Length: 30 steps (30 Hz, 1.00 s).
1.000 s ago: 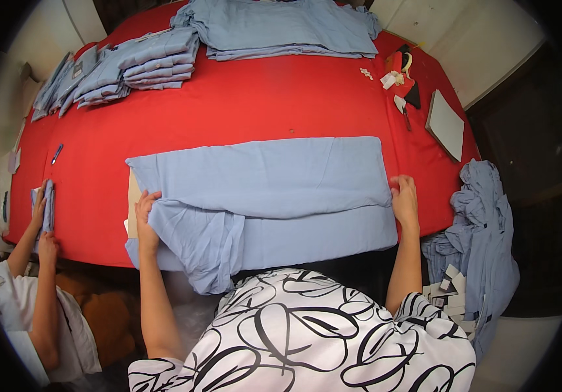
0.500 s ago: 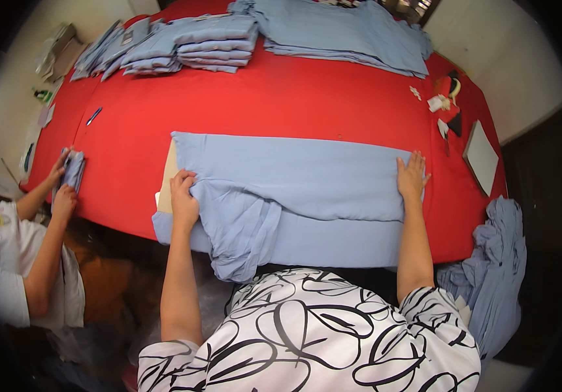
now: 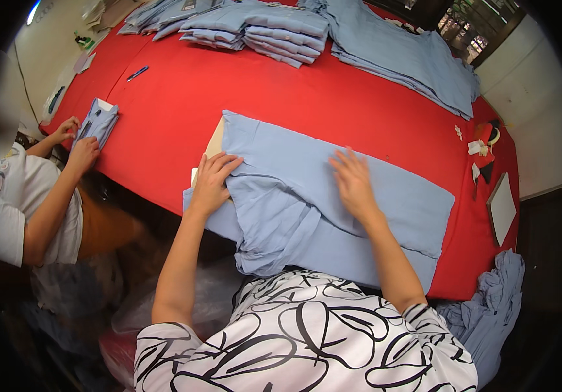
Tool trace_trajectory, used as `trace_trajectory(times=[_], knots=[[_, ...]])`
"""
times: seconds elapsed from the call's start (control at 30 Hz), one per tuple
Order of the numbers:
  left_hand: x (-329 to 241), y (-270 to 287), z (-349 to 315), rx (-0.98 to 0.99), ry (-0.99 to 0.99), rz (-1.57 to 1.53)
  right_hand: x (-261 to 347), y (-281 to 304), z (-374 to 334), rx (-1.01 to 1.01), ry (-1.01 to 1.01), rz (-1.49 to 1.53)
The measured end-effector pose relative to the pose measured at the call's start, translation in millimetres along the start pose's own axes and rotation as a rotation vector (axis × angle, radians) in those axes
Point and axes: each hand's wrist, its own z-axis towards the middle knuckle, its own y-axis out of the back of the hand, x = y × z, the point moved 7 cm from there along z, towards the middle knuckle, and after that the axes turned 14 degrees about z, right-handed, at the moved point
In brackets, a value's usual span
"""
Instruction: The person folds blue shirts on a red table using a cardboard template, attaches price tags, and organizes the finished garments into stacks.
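Observation:
A light blue garment [image 3: 392,202] lies spread in front of me, with a long smooth panel at the far side and a bunched, wrinkled part [image 3: 271,225] near its left end. At the left, a cream board [image 3: 215,140] peeks out from under the cloth. My left hand [image 3: 212,183] rests beside that board on the garment's left end, its fingers stretched over the fabric. Over the middle of the smooth panel is my right hand [image 3: 354,183], fingers spread and slightly blurred; whether it touches the cloth is unclear. Neither hand grips anything.
Folded blue garments [image 3: 284,39] and a flat blue stack [image 3: 412,62] line the far side of the red table [image 3: 183,111]. A co-worker [image 3: 49,202] at the left handles a folded garment [image 3: 98,122]. Scissors and scraps [image 3: 483,153], a white panel [image 3: 502,209] and heaped cloth [image 3: 483,307] are at the right.
My right hand has left the garment's right end and moved left to its middle. My left hand's fingers have stretched out. The view has turned, so the table appears tilted.

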Motion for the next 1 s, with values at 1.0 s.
trace_trajectory(times=[1.0], knots=[[2,5,-1,-0.087,0.065,-0.055,25,-144,221,0.159,-0.252,0.262]])
